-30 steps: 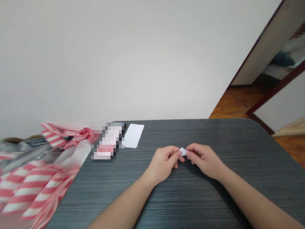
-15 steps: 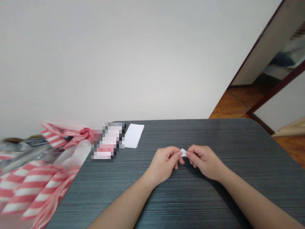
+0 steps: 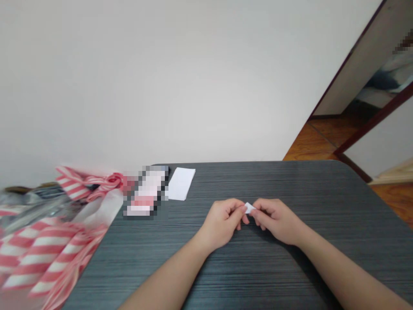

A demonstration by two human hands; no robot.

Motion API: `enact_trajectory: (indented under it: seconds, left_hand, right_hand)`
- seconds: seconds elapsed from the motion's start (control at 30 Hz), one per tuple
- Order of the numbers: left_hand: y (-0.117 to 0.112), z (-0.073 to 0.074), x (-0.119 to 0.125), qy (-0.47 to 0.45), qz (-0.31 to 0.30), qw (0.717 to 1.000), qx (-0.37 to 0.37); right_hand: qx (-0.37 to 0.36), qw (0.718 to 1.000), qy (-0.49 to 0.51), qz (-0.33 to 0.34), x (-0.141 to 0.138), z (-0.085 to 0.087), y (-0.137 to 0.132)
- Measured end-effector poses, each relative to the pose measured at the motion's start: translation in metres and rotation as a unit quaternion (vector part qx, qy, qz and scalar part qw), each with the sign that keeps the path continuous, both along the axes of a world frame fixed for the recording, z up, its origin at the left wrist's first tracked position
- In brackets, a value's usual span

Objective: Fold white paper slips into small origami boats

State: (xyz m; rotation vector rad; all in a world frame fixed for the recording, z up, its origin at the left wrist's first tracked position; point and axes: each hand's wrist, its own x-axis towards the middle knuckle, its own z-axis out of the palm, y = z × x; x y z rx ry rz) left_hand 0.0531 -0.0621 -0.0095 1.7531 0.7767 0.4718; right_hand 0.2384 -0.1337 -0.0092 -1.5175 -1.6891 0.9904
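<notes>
In the head view, we see the left hand (image 3: 221,226) and the right hand (image 3: 279,221) near each other, above the dark table (image 3: 248,271). Between their fingertips is a small white piece (image 3: 248,208), and both hands pinch it, the left hand at one side and the right hand at the other.

Compared with one second ago, we notice that the right hand sits a little lower. The small white piece then showed a thin dark line near the right fingers; now we see a plain white shape with a pointed top. The white sheets (image 3: 181,184) and the pixelated flat object (image 3: 146,191) beside them remain in the same place, and so does the striped cloth (image 3: 41,252) at the left.

Much of the small white piece is hidden under the thumbs and fingers, so we cannot tell its full form or how it is folded. The surface of the pixelated flat object is not readable for us. Both forearms and the striped cloth are cut off by the picture's edge.
</notes>
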Motion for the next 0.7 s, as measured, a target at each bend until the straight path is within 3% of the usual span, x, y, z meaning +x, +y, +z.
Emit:
enact_trajectory:
  seconds: [0.27,0.47,0.7]
  left_hand:
    - [-0.0011,-0.0001,0.0019,-0.034,-0.008,0.998,-0.048]
    - [-0.0004,0.0025,0.0004,0.004,-0.009,1.000,-0.003]
    - [-0.0010,0.0027,0.0002,0.014,-0.013,1.000,-0.002]
  right_hand:
    - [0.005,1.000,0.025,-0.016,0.0018,0.0008,0.0004]
    - [0.005,1.000,0.022,-0.017,-0.0003,-0.0004,0.0011]
    - [0.005,1.000,0.007,0.001,-0.0012,0.0007,0.0012]
